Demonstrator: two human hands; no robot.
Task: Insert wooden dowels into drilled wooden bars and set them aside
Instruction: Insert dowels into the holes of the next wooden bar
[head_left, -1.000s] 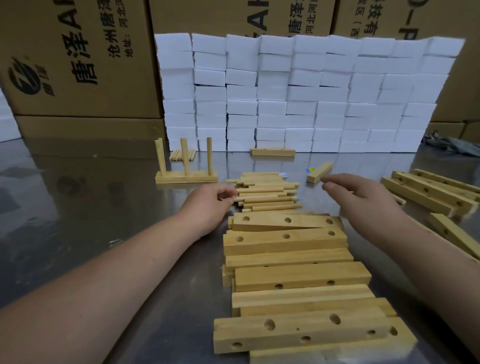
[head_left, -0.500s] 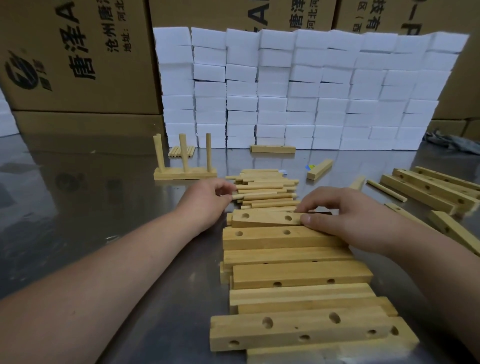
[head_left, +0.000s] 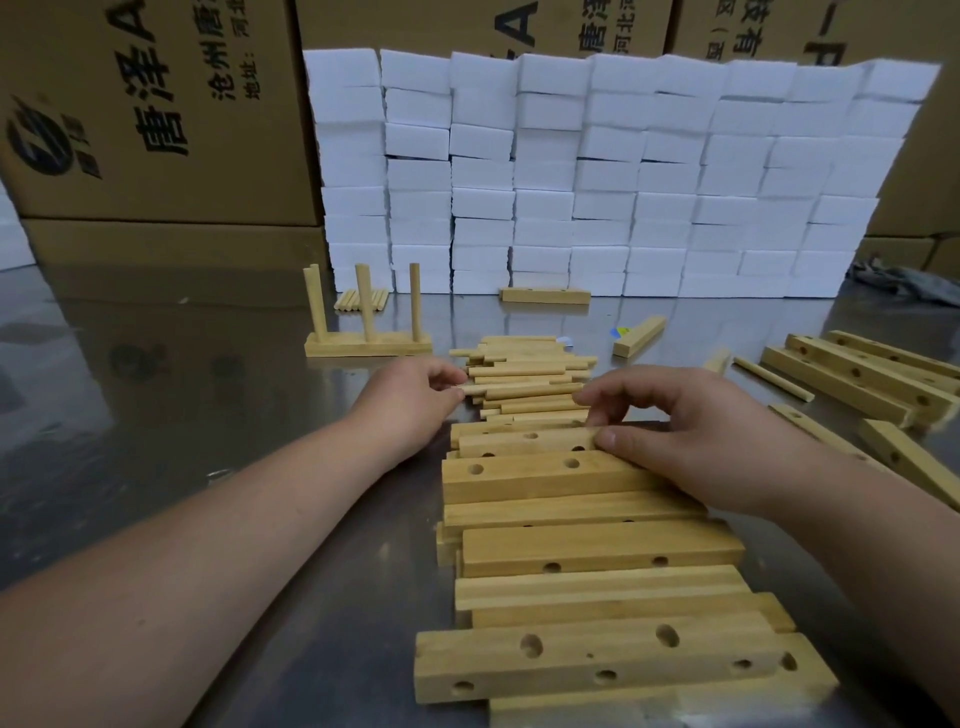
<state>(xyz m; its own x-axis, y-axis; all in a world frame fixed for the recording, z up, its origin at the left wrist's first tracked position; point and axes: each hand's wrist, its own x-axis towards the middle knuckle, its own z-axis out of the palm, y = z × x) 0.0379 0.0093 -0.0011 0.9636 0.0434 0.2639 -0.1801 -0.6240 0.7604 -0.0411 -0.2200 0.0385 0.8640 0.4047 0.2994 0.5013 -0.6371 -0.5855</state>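
A row of drilled wooden bars (head_left: 597, 545) runs down the middle of the metal table (head_left: 182, 415). My right hand (head_left: 696, 431) grips the farthest bar (head_left: 524, 441) by its right end, thumb on the near edge and fingers over the far edge. Just beyond lies a pile of loose dowels (head_left: 530, 374). My left hand (head_left: 410, 400) pinches one dowel (head_left: 514, 388) at the pile's left end. Back left, a bar with three upright dowels (head_left: 366, 332) stands on the table.
A wall of stacked white foam blocks (head_left: 613, 176) and cardboard boxes (head_left: 145, 114) closes the far side. More drilled bars (head_left: 857, 374) lie at the right, with a single bar (head_left: 545, 295) and a short one (head_left: 639, 336) near the foam. A small dowel bundle (head_left: 362, 300) lies behind the assembled piece.
My right hand came down from above the dowel pile onto the farthest bar and took hold of its right end. My left hand stayed at the pile's left end.
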